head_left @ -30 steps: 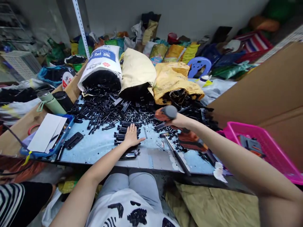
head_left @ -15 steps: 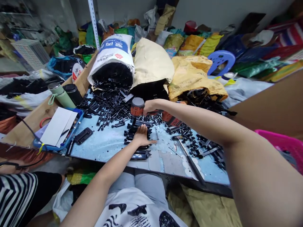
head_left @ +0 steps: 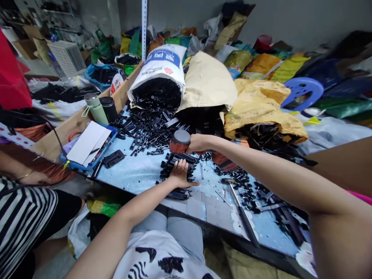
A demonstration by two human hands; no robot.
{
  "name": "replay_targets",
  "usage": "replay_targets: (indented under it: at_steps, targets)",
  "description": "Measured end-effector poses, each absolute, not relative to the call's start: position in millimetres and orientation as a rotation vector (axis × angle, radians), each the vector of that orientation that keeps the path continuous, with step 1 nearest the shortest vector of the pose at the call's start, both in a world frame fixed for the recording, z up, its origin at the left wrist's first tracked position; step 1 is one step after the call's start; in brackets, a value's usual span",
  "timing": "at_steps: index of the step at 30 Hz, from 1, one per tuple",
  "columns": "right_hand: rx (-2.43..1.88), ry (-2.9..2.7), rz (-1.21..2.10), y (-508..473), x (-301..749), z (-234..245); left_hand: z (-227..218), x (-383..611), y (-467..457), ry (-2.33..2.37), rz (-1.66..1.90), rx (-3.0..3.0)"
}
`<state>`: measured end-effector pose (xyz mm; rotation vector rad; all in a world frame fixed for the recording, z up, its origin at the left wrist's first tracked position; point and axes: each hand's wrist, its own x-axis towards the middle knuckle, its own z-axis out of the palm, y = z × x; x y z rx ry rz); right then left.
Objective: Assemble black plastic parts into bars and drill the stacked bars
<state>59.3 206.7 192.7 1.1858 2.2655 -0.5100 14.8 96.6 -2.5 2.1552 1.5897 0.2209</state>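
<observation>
My right hand [head_left: 200,143] is wrapped round the grip of an orange and grey cordless drill [head_left: 179,142]. The drill's grey rear end points up, and its tip is down at a row of black plastic parts [head_left: 166,169], where I cannot make out the contact. My left hand [head_left: 179,174] lies on those parts with its fingers stretched and its thumb out to the right. Near the table edge, another long black part [head_left: 179,193] lies below this hand. A small spring [head_left: 201,170] is just right of the row.
Loose black pieces [head_left: 145,131] spill from a white sack [head_left: 162,58] at the back. A hammer [head_left: 244,217] and a thin rod [head_left: 223,199] lie right. Left are a blue tray [head_left: 114,133], a green flask [head_left: 97,110] and a black part [head_left: 114,159]. Someone in a striped top [head_left: 23,217] sits left.
The view has swung left and shifted, so the table appears farther right. Both hands keep their places at the row, with the drill still gripped. A red shape has entered at the left edge.
</observation>
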Motion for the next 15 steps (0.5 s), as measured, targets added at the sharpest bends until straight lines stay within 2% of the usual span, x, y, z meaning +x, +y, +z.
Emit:
replay_targets:
  at_steps: [5,11,15]
  targets:
    - [1.178,2.203,-0.503,208,46,181,-4,10,96,1.538,0.214,2.150]
    - [1.096,2.289,-0.302,186,38,185,7,10,73,1.570,0.169,2.046]
    - [1.068,2.270,-0.355,167,34,192,3,11,42,1.640,0.276,2.048]
